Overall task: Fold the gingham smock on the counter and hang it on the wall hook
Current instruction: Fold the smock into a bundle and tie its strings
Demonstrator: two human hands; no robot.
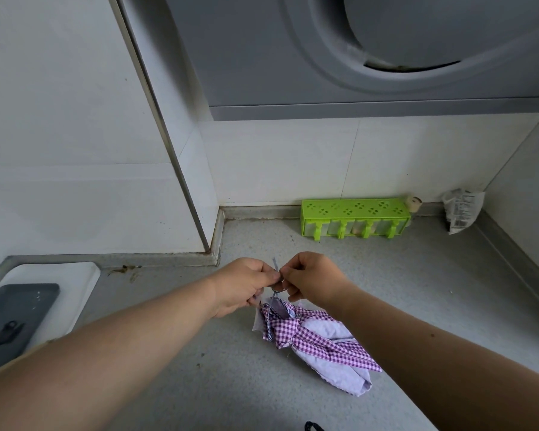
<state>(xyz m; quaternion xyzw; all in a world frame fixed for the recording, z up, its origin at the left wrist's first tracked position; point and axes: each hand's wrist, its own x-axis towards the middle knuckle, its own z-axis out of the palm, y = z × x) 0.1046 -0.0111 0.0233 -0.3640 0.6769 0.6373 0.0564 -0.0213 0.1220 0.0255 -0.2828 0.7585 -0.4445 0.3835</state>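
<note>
Both hands, left hand (243,284) and right hand (315,279), pinched the gingham smock's (318,340) tie (275,269) between closed fingers above the desk (402,290); the bundle appeared folded, hanging apparently next.

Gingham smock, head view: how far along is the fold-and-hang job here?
Done: the gingham smock lies bundled into a compact roll on the counter. In hand: the left hand and right hand both pinch a thin strap at its top end, seemingly tying or readying a loop. Left: lifting it and hanging it; no wall hook shows in this view.
</note>
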